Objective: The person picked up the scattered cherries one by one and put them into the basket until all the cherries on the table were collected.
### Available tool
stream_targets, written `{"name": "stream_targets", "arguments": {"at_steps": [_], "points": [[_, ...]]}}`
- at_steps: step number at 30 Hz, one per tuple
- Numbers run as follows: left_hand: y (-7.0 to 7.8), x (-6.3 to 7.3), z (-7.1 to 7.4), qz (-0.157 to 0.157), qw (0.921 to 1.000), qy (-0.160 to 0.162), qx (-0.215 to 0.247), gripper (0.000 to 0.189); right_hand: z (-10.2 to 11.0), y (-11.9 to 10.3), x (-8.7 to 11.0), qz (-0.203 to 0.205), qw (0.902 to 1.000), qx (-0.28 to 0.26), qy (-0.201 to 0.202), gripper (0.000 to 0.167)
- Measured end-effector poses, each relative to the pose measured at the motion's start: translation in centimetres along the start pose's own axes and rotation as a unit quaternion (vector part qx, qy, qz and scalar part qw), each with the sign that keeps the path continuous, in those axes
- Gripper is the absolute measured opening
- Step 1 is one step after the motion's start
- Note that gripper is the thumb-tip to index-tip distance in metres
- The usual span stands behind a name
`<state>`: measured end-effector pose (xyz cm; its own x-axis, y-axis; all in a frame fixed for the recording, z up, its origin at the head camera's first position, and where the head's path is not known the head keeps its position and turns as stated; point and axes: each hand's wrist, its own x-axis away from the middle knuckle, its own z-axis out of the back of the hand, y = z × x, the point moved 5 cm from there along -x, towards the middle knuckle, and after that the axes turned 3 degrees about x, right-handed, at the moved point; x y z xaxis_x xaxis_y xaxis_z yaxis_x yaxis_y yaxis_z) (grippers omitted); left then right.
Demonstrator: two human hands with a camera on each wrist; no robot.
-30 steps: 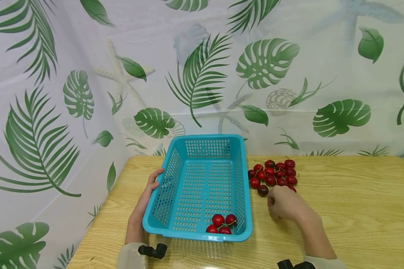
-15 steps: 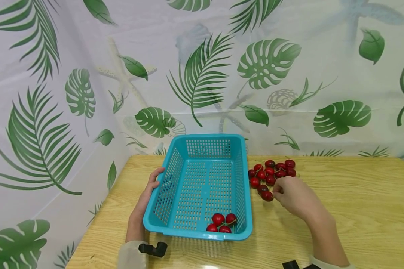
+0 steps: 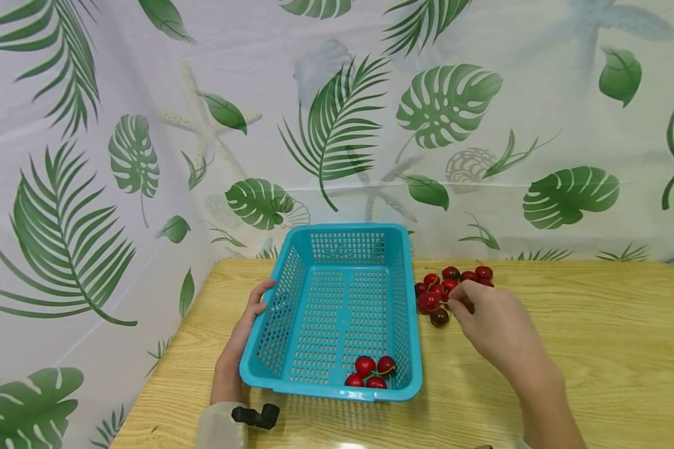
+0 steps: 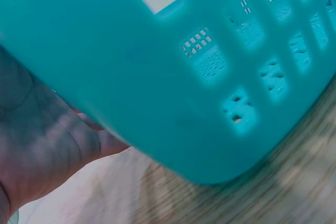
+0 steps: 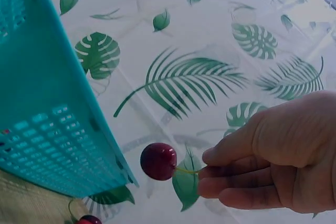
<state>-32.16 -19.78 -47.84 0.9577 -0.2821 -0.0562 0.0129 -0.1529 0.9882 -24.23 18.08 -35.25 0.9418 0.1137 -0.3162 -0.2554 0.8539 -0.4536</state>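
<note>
In the head view my right hand (image 3: pixel 497 324) pinches a cherry by its stem, just above the table. The right wrist view shows this dark red cherry (image 5: pixel 158 161) hanging off the thumb and fingertips by a yellow-green stem. A turquoise plastic basket (image 3: pixel 330 391) with perforated walls stands to the left. My left hand (image 3: pixel 246 330) holds its left side, fingertips on the rim; up close, the left hand (image 4: pixel 47 135) lies against the turquoise wall. Several cherries (image 3: pixel 365 365) lie in the basket's near right corner.
Several more cherries (image 3: pixel 451 273) lie clustered on the wooden table (image 3: pixel 595 349) just right of the basket, partly hidden behind my right hand. A leaf-printed cloth (image 3: pixel 337 125) hangs behind the table and along its left side.
My right hand first reached into the cherry cluster, then drew out one cherry by its stem. That cherry has since risen and moved left towards the basket. The left hand and basket stay put.
</note>
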Motion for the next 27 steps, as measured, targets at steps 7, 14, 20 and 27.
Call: {"name": "stream_targets", "arguments": {"at_steps": [7,14,20,27], "points": [[-0.1,0.1,-0.1,0.001,1.0000,0.002,-0.003,0.047,-0.7,-3.5,0.6,0.058,0.9960,-0.020,0.065,0.009],[0.0,0.0,0.0,-0.001,1.0000,0.004,-0.007,0.047,-4.1,-7.0,1.1,0.100,0.9946,-0.027,0.001,0.008],[0.0,0.1,0.0,0.002,1.0000,0.006,-0.004,0.046,-7.6,-8.3,1.5,0.130,0.9903,-0.007,-0.049,0.016],[0.0,0.1,0.0,0.016,0.9997,0.015,0.009,0.048,-9.6,-8.0,1.3,0.128,0.9854,0.000,-0.112,0.032]]}}
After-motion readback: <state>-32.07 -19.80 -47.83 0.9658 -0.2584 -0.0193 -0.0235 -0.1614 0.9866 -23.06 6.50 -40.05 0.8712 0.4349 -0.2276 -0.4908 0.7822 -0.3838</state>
